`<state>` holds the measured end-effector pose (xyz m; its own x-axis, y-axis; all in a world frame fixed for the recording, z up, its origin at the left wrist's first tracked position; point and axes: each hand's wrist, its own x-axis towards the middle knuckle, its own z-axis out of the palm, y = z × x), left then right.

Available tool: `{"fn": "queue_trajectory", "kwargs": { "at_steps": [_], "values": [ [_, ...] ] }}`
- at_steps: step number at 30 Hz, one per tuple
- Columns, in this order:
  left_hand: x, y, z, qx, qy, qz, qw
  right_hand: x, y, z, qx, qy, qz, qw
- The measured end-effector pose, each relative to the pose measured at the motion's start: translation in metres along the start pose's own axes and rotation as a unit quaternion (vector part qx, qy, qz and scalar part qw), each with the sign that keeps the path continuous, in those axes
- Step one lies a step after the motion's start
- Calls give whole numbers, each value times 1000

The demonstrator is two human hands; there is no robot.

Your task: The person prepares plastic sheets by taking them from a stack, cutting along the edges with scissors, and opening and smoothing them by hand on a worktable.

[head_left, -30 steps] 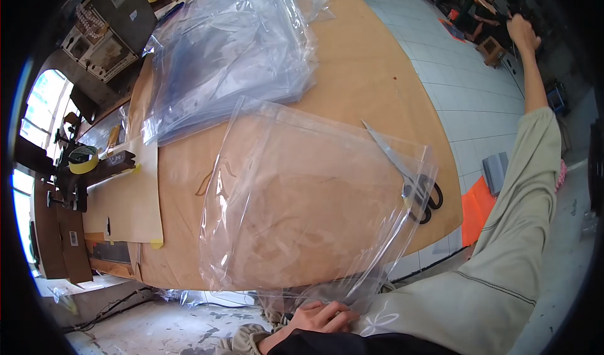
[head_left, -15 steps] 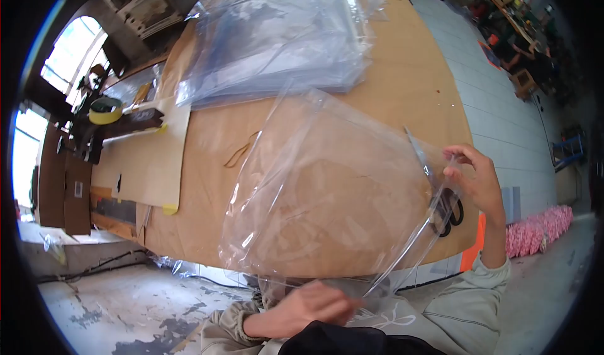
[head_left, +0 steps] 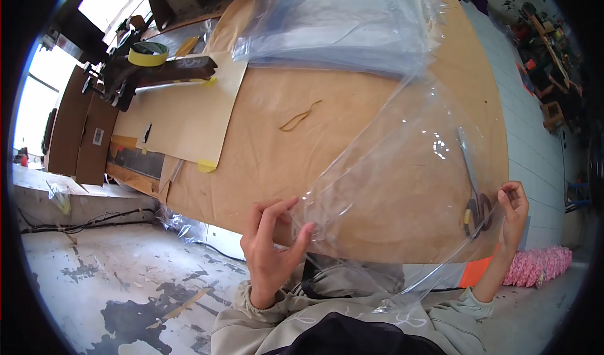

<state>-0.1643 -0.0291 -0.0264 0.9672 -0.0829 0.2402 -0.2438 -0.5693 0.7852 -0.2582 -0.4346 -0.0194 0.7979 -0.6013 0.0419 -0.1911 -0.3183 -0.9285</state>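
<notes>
A large clear plastic bag point(head_left: 390, 191) spreads over the front of the paper-covered table, its near edge hanging toward my body. At its right edge, my right hand point(head_left: 514, 211) pinches the film between thumb and fingers. My left hand point(head_left: 274, 245) is raised beside the bag's left side, thumb and fingers apart, near the film; whether it touches cannot be made out. Scissors point(head_left: 470, 172) lie beneath the clear film near my right hand, blades pointing away from me.
Stacked clear plastic bags point(head_left: 340, 34) lie at the table's far side. A tan rubber band point(head_left: 301, 117) sits mid-table. On the left are a cardstock sheet point(head_left: 195, 122), a yellow tape roll point(head_left: 148, 54) and a cardboard box point(head_left: 78, 128). Pink fluffy material point(head_left: 538, 267) is at right.
My left hand has risen from near my lap to the bag's left side and opened. The right hand still grips the film. The view has turned, and the bag's left part is drawn in.
</notes>
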Motion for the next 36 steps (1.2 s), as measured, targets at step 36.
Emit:
{"fn": "queue_trajectory", "kwargs": {
  "at_steps": [36],
  "values": [
    [10, -12, 22, -364, 229, 83, 899, -19, -6, 23, -220, 86, -168, 957]
  ]
}}
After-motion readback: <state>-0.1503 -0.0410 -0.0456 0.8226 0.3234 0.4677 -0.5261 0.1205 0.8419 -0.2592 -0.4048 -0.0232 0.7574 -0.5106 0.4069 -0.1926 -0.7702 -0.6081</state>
